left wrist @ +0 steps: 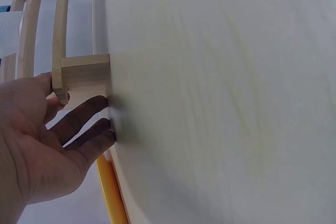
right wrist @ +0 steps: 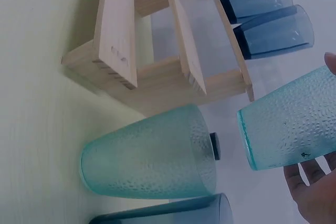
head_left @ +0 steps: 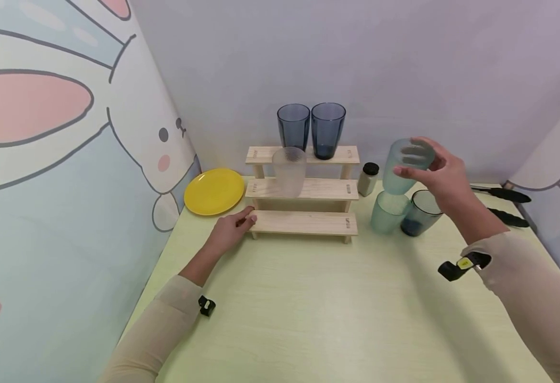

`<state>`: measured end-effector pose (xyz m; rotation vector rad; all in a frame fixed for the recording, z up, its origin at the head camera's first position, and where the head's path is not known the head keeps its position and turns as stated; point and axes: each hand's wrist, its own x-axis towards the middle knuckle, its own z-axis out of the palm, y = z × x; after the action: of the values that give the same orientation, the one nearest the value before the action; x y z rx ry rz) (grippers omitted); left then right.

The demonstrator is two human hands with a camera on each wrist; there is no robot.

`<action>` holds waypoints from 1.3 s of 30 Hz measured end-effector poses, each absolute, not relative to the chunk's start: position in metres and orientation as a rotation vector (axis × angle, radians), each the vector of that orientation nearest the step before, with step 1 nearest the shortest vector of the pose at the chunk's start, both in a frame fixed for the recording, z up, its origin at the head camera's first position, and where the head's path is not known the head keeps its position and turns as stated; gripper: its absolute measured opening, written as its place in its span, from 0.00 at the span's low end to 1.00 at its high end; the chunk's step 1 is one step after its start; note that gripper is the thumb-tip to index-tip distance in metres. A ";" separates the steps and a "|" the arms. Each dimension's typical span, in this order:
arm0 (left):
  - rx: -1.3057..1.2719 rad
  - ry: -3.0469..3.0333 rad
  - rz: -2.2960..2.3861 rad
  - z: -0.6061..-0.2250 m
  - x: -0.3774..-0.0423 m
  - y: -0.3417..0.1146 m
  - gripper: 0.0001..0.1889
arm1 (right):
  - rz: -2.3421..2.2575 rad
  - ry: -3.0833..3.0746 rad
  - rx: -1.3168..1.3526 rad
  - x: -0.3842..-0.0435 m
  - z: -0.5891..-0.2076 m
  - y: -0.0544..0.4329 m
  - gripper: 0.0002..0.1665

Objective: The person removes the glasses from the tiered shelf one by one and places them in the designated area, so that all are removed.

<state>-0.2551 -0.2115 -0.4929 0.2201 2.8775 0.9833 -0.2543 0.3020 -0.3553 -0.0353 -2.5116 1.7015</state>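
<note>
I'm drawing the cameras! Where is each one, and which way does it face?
Head: on the head, looking forward and down at the wooden rack; the left hand, right hand and sleeves show.
Left wrist: on that wrist, facing the rack's end; the palm and fingers show.
Right wrist: on that wrist, facing the rack and held teal cup; part of the right hand shows.
Head and right wrist both see that cup.

Pebbled teal tumbler [head_left: 397, 162] tilts midair near wooden rack [head_left: 325, 189].
</note>
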 end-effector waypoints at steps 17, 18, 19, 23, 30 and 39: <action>0.207 2.876 0.983 -0.493 -0.255 -0.211 0.32 | 1.765 -2.457 -0.171 -0.241 -0.360 0.365 0.46; 0.205 2.876 0.985 -0.493 -0.255 -0.211 0.32 | 1.743 -2.468 -0.188 -0.240 -0.360 0.368 0.46; 0.204 2.875 0.986 -0.493 -0.255 -0.211 0.32 | 1.734 -2.473 -0.201 -0.240 -0.360 0.371 0.46; 0.200 2.869 0.985 -0.493 -0.254 -0.211 0.32 | 1.789 -2.416 -0.236 -0.237 -0.361 0.383 0.46; 0.192 2.867 0.973 -0.494 -0.255 -0.211 0.32 | 1.856 -2.330 -0.262 -0.231 -0.363 0.399 0.45; 0.194 2.872 0.978 -0.494 -0.255 -0.211 0.32 | 1.951 -2.221 -0.222 -0.226 -0.367 0.410 0.44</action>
<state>-0.2549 -0.2106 -0.4939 0.1935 2.8723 0.9779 -0.2261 0.4096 -0.3668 -0.2224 -2.2207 1.9514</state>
